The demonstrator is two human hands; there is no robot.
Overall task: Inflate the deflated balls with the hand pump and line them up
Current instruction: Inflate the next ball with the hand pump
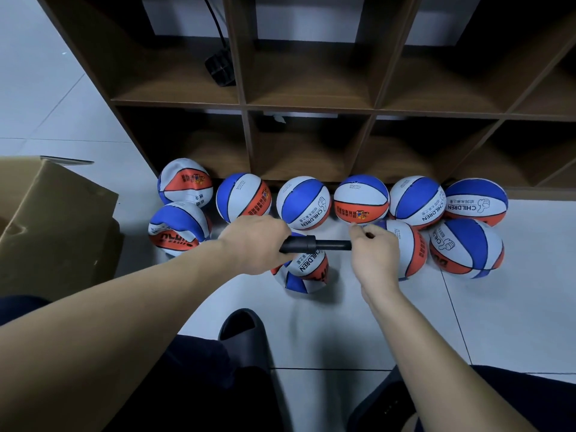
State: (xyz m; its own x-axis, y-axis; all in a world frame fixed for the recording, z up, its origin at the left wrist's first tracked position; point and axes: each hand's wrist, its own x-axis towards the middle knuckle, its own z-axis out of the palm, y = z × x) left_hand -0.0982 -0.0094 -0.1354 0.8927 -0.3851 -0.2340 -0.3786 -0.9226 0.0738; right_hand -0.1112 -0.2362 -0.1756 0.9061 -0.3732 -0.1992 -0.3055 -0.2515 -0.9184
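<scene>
Black plastic, the hand pump (314, 244) lies level between both hands, just in front of the row of balls along the foot of the wooden shelf (307, 107); the left hand (254, 241) has its fingers clenched round the handle end, and the right hand (374, 254) pinches the nozzle end, its fingers curled at the tip — whether a needle is already fitted there is too small to tell.

Six balls sit in the row against the shelf: five look round and full, while the leftmost one (186, 183) is dented; the ball in front of that one (178, 228) is creased, and the ball under the pump (304, 269) is plainly sagging; two more lie in front of the right end of the row, one (405, 247) partly behind the right hand, one (466, 247) clear of it and seemingly full.

The step in hand appears to be readying the pump for the next soft ball; done well, that means finding the valve first, holding the ball steady against the floor, and entering the tip straight rather than at a slant — a bent tip is the likely fault; then short even strokes, checking firmness by thumb against the row at the shelf.
</scene>
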